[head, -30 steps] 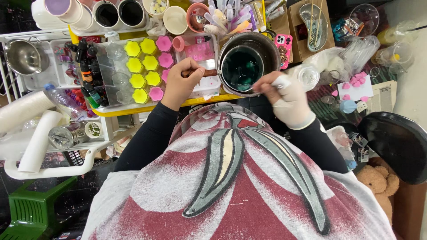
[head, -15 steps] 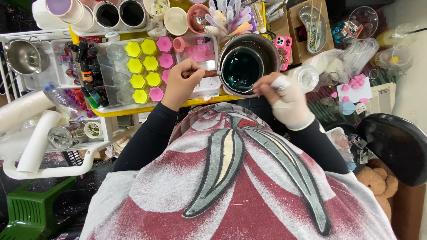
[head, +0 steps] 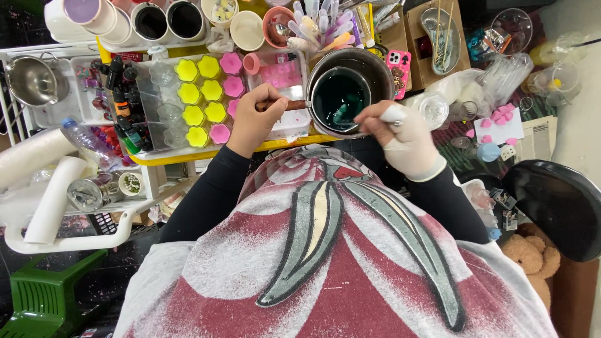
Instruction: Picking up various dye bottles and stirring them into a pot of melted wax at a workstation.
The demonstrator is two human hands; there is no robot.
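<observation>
- The left hand (head: 253, 122) is bare, its fingers curled tight around the brown handle (head: 285, 106) of a small metal pot (head: 341, 94).
- The pot sits at the near edge of a yellow-rimmed tray (head: 206, 153), just in front of the person's chest, and holds a dark teal liquid (head: 338, 100).
- The right hand (head: 404, 134) wears a white glove; its fingertips are pressed together at the pot's right rim, pinching what looks like a thin stirring stick, though the stick itself is hard to make out.
- Left of the left hand stand yellow flower moulds (head: 197, 97) and pink flower moulds (head: 228, 84) in rows on the tray.
- Small dark dropper bottles (head: 122, 100) stand further left, near a steel bowl (head: 31, 80).
- Beyond the pot lies a pink phone case (head: 399, 62), beside a cup of pastel tubes (head: 325, 25).
- White rolls (head: 53, 194) rest on the cart at the person's left side.
</observation>
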